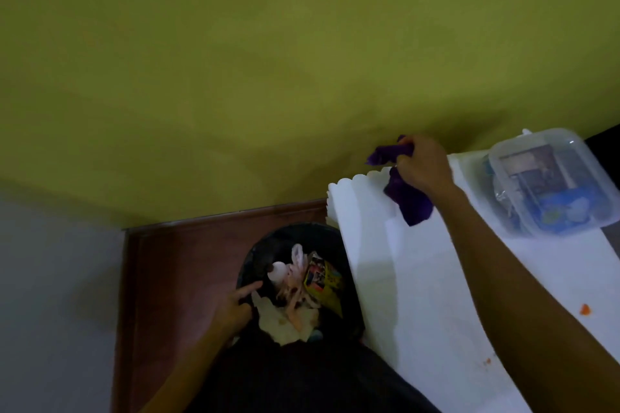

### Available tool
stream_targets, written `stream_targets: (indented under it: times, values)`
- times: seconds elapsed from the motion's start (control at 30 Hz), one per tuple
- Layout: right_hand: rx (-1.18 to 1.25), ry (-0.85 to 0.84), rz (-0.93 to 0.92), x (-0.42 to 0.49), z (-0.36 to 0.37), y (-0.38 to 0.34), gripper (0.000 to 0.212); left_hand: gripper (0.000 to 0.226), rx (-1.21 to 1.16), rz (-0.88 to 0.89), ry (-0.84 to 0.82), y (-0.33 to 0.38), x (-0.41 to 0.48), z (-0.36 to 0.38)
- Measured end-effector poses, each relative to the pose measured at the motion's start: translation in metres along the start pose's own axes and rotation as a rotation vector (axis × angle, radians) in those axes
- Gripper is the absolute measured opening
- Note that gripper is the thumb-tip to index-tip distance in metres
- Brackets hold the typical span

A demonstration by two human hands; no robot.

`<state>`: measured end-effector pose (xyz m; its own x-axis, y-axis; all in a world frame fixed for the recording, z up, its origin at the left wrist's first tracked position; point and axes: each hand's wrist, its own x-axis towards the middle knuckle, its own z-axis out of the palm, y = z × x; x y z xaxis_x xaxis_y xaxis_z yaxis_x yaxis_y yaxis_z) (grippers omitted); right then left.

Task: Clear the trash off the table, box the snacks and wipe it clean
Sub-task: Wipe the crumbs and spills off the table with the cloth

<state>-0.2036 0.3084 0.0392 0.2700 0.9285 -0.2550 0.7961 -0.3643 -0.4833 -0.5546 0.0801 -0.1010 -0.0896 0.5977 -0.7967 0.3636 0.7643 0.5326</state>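
Head view: right hand (423,163) clenched around purple cloth (407,198) at far table (419,278) edge, likely for wiping. Left hand (235,307) on bin (258,253) rim, one finger extended, likely steadying it. Trash already in bin. Snack box (550,181) closed on table. Orange crumbs (584,309) remain.

We see the right hand (423,164) gripping a bunched purple cloth (407,198) over the far corner of the white table (419,278), near a clear lidded box (550,184) of snacks. The left hand (236,307) rests at the rim of a black bin (265,245) holding wrappers and crumpled paper. Orange crumbs (584,308) dot the tabletop.
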Motion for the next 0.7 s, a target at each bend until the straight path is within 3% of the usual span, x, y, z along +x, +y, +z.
stream_targets:
  times: [0.13, 0.23, 0.4, 0.5, 0.57, 0.63, 0.7]
  values:
    - [-0.144, -0.202, -0.044, -0.003, 0.063, 0.007, 0.042, 0.061, -0.055, -0.034, 0.018, 0.005, -0.005, 0.002]
    - [-0.248, -0.176, -0.047, -0.032, 0.096, 0.009, 0.045, 0.061, -0.066, -0.035, 0.021, 0.005, -0.007, 0.003]
    - [-0.233, -0.266, -0.208, -0.101, 0.119, 0.009, 0.039, 0.059, -0.047, -0.039, 0.041, -0.001, -0.001, 0.000]
    - [-0.242, -0.591, -0.366, -0.145, 0.125, 0.010, 0.033, 0.059, -0.057, -0.031, 0.020, 0.002, -0.001, -0.001]
    - [-0.104, -0.801, -0.402, -0.169, 0.126, 0.014, 0.029, 0.059, -0.057, -0.031, 0.012, 0.004, -0.004, -0.001]
    - [0.049, -0.784, -0.303, -0.185, 0.118, 0.019, 0.027, 0.057, -0.059, -0.023, 0.015, 0.002, -0.004, 0.000]
    - [0.148, -0.618, -0.204, -0.184, 0.101, 0.025, 0.030, 0.056, -0.048, -0.021, 0.009, 0.000, -0.006, -0.001]
